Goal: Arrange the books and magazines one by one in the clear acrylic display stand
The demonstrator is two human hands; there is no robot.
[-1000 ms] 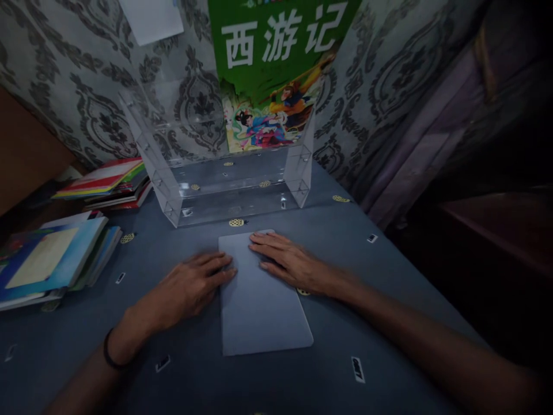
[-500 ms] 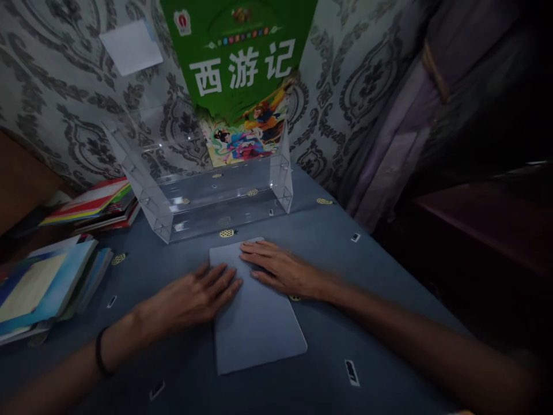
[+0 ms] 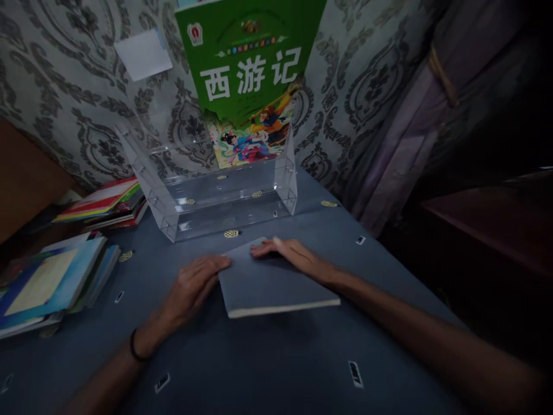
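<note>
A thin book with a plain grey-blue cover point(image 3: 263, 288) is tilted over the table, its near edge raised and its pale page edge showing. My left hand point(image 3: 194, 285) is closed at the book's left side, fingertips by the far left corner; its thumb is hidden. My right hand point(image 3: 298, 256) rests over the far right part of the cover, fingers stretched out and thumb on top. Beyond the book stands a clear acrylic rack point(image 3: 233, 222) with tiered shelves. A green picture book point(image 3: 254, 104) with large white characters stands upright in its back.
Stacked books point(image 3: 52, 282) lie at the left, with another pile of thin books point(image 3: 103, 202) behind them. A blue-grey tablecloth point(image 3: 242, 369) with small prints covers the table. At the right hangs a tied purple curtain point(image 3: 397, 144). A white card point(image 3: 144, 55) is at the upper left.
The grey-blue book was flat on the table under both hands; now its near edge is lifted. My left hand has shifted off the cover to its left edge. The view has shifted slightly.
</note>
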